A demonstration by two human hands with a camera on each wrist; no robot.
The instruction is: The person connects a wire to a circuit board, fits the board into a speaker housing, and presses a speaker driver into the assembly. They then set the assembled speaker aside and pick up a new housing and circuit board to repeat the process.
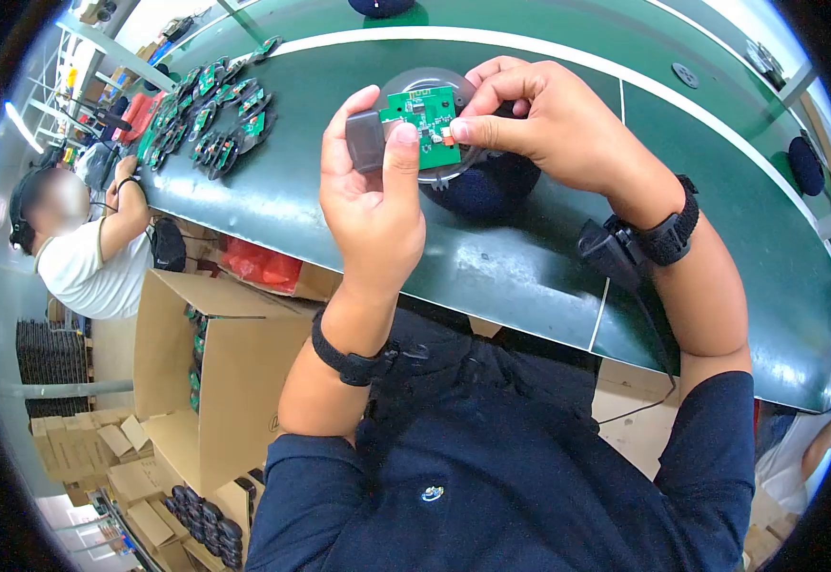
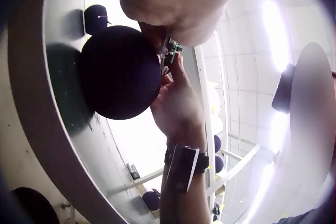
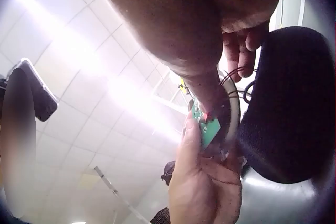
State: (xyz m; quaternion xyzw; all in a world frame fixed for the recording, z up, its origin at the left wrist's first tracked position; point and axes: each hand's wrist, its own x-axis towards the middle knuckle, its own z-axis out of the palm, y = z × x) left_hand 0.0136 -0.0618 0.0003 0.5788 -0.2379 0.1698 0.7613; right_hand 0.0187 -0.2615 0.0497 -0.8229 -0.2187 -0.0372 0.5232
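A green circuit board (image 1: 425, 100) sits on a round grey plastic base (image 1: 406, 84) above the bench. My left hand (image 1: 373, 224) grips the base from the left, its thumb lying over the board. At the board's right edge, my right hand (image 1: 568, 114) pinches a small red-and-white connector (image 1: 448, 135) between thumb and index finger. Thin dark wires (image 3: 231, 79) run from there to the dark, fabric-covered round speaker body (image 1: 496, 191), which stands on the bench right below the base. In the left wrist view, this speaker body (image 2: 121, 71) hides part of the work.
Many black parts with green boards (image 1: 211, 110) lie piled on the green bench (image 1: 339, 76) at the far left. Other dark round bodies (image 1: 804, 164) stand toward the back and right. An open cardboard box (image 1: 244, 372) is below the bench edge. Another person (image 1: 101, 248) sits at left.
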